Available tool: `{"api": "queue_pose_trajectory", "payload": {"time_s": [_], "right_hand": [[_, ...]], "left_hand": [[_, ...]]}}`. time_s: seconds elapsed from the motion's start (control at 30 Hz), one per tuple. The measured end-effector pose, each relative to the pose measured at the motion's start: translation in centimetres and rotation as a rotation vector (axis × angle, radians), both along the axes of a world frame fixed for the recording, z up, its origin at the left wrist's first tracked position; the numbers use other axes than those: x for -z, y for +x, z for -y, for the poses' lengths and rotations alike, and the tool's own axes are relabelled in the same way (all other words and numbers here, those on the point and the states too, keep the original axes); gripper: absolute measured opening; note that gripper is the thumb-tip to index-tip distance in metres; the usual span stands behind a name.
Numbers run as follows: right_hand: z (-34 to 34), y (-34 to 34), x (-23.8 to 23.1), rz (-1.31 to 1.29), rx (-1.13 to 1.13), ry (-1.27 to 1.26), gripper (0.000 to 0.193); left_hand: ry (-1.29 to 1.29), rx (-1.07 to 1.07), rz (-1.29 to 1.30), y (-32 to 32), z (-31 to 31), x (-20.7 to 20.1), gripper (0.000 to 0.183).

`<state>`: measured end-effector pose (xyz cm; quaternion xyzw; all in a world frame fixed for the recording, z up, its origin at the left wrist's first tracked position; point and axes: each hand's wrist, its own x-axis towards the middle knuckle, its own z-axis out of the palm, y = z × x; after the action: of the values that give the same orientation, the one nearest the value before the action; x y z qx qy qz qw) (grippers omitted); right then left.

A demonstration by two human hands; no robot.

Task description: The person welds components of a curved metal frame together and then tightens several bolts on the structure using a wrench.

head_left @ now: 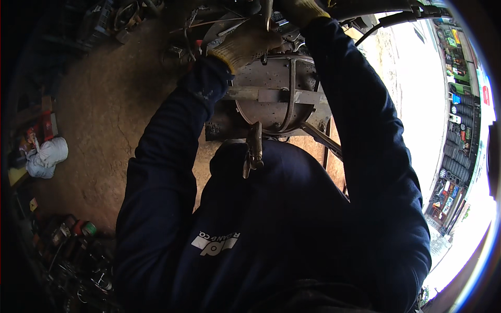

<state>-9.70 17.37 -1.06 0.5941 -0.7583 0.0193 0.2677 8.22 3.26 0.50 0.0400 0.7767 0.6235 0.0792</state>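
Note:
My left hand, in a knitted work glove with a yellow cuff, reaches over the far side of a round metal frame. Its fingers look curled among dark metal parts, closed around something too shadowed to name. My right hand, gloved alike, is at the top edge, where its fingers are cut off and hidden. Between the two hands a slim metal rod points down. A flat metal bar crosses the frame. Closer to my body, a worn metal tool with jaw-like ends sticks out from the frame's near side.
An angled metal leg runs off the frame at right. A black cable bends near my right forearm. White sacks lie on the brown floor at left, with dark clutter below. Bright street and shelves show at right.

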Motion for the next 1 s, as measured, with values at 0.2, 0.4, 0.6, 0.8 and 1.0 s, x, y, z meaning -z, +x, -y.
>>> {"api": "queue_pose_trajectory", "payload": {"time_s": [0.2, 0.4, 0.6, 0.8, 1.0], "right_hand": [[0.1, -1.7, 0.6, 0.928, 0.096, 0.011, 0.029], [2.7, 2.6, -5.6, 0.726, 0.416, -0.083, 0.036], [2.8, 4.4, -6.1, 1.097, 0.295, -0.322, 0.037], [2.4, 5.2, -5.7, 1.313, 0.193, -0.341, 0.035], [1.5, 3.6, -6.1, 0.606, 0.28, -0.053, 0.035]], "left_hand": [[0.123, -0.024, -0.008, -0.2, -0.1, 1.4, 0.024], [-0.101, -0.096, 0.019, 0.7, -0.2, -1.8, 0.027], [0.128, -0.048, 0.011, -0.1, 0.0, 1.2, 0.027], [0.012, -0.079, 0.12, 0.8, 0.0, -1.3, 0.026], [0.083, -0.061, -0.035, 0.2, -0.8, -0.6, 0.024]]}}
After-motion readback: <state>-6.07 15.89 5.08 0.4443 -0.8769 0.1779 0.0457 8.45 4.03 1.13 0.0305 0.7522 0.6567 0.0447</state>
